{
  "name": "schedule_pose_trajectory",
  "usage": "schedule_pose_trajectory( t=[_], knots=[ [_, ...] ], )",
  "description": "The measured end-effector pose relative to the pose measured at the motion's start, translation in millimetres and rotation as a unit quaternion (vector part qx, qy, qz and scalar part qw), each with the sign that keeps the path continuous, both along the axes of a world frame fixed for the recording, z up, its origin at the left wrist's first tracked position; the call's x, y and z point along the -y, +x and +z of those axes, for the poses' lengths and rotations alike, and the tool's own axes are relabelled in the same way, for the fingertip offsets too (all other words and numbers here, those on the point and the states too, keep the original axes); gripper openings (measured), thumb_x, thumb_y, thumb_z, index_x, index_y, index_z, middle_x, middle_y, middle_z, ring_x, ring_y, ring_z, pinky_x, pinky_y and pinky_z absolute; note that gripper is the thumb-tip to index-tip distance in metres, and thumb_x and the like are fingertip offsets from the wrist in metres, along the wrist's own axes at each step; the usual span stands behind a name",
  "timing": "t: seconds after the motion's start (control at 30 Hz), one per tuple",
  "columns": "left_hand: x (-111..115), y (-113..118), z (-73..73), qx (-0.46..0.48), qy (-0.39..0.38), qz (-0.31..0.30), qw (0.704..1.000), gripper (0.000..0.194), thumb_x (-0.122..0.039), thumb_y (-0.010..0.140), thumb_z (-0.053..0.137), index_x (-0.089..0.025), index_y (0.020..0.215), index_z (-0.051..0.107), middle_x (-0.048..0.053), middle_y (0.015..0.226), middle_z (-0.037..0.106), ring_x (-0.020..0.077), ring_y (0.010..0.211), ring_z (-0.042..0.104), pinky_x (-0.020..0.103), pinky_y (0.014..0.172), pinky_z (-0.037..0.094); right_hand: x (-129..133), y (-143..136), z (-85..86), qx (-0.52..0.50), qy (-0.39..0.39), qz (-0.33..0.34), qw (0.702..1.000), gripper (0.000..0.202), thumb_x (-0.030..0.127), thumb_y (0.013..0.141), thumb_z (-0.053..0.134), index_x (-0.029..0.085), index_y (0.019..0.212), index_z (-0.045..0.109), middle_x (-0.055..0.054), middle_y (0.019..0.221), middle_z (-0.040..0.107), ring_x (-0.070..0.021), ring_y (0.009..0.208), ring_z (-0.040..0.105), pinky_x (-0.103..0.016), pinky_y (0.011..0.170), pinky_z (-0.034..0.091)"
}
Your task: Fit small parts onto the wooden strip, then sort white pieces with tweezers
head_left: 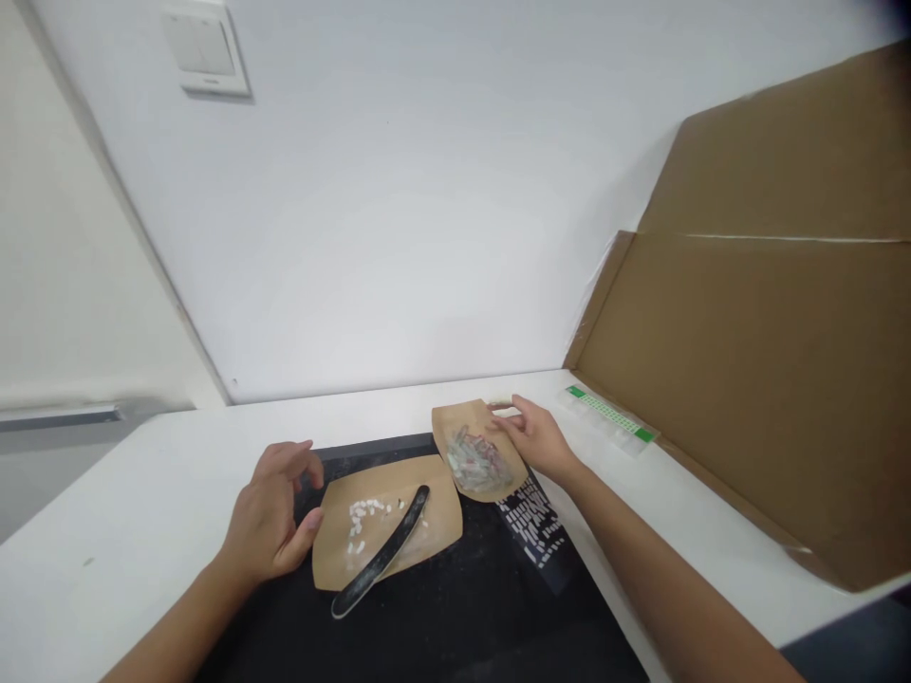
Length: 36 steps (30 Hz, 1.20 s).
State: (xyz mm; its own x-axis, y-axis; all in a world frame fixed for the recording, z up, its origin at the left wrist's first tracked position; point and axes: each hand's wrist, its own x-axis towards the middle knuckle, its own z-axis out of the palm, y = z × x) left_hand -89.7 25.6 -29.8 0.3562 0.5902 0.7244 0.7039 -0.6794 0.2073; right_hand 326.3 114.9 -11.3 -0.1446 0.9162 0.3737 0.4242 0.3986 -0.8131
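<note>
My left hand [274,512] hovers by the left edge of a brown paper sheet [331,545], its fingers apart and nothing in it. Small white pieces [366,509] lie on that sheet, and a dark curved file [381,560] rests across it. My right hand [533,432] grips the right edge of a smaller brown paper piece [445,422], which bears a heap of pale, translucent slivers [478,460]. Beneath both papers is a black mat [455,607]. Rows of small white pieces [537,522] show on the mat, below my right hand.
An open cardboard box [747,379] stands on the right of the white table [157,512]. A clear strip with a green grid [610,414] lies beside it. Behind the table rises a white wall with a switch [206,47].
</note>
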Motion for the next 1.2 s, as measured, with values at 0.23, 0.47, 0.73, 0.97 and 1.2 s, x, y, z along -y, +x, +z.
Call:
schedule_pose_trajectory(
  t=[0.23, 0.47, 0.73, 0.97, 1.2],
  knots=[
    [1, 2, 0.5, -0.003, 0.01, -0.003, 1.0, 0.062, -0.037, 0.09, 0.051, -0.02, 0.147, 0.032, 0.006, 0.091, 0.057, 0.0259, 0.082, 0.051, 0.043, 0.075, 0.049, 0, 18, 7.5, -0.024, 0.008, -0.147, 0.989, 0.054, 0.069, 0.101, 0.035, 0.024, 0.08, 0.055, 0.001, 0.053, 0.064, -0.0139, 0.035, 0.051, -0.027, 0.04, 0.044],
    [0, 3, 0.9, 0.005, 0.024, -0.005, 1.0, 0.056, -0.037, 0.093, 0.048, -0.018, 0.144, 0.036, 0.007, 0.091, 0.057, 0.0251, 0.079, 0.051, 0.043, 0.075, 0.048, -20, 61, -0.5, 0.01, 0.016, -0.246, 0.969, 0.069, 0.063, 0.103, 0.01, 0.026, 0.056, 0.045, -0.003, 0.046, 0.052, -0.018, 0.046, 0.047, -0.032, 0.051, 0.04],
    [-1, -1, -0.9, -0.007, 0.02, 0.017, 1.0, 0.052, -0.036, 0.093, 0.049, -0.019, 0.141, 0.039, 0.006, 0.092, 0.058, 0.0252, 0.08, 0.051, 0.045, 0.081, 0.047, -17, 53, -1.9, 0.123, 0.072, -0.234, 0.962, 0.045, 0.043, 0.105, 0.024, 0.024, 0.077, 0.054, -0.006, 0.084, 0.061, -0.0247, 0.081, 0.059, -0.038, 0.077, 0.047],
    [-5, -2, -5.9, -0.006, 0.017, 0.001, 1.0, 0.053, -0.034, 0.093, 0.048, -0.018, 0.143, 0.036, 0.006, 0.093, 0.056, 0.0247, 0.082, 0.05, 0.042, 0.078, 0.047, 2, 28, 4.9, 0.218, 0.098, -0.069, 0.968, 0.042, 0.053, 0.101, 0.046, 0.023, 0.128, 0.057, -0.012, 0.144, 0.043, -0.0212, 0.102, 0.067, -0.039, 0.095, 0.053],
    [-5, -2, -10.1, -0.002, 0.0, -0.016, 1.0, 0.055, -0.032, 0.092, 0.051, -0.018, 0.144, 0.038, 0.009, 0.094, 0.059, 0.0268, 0.086, 0.053, 0.04, 0.075, 0.049, 16, 10, 5.3, 0.367, 0.075, 0.1, 0.922, 0.106, 0.081, 0.066, 0.077, 0.015, 0.146, 0.049, -0.021, 0.171, 0.015, -0.0457, 0.157, 0.01, -0.065, 0.126, -0.001]
  ],
)
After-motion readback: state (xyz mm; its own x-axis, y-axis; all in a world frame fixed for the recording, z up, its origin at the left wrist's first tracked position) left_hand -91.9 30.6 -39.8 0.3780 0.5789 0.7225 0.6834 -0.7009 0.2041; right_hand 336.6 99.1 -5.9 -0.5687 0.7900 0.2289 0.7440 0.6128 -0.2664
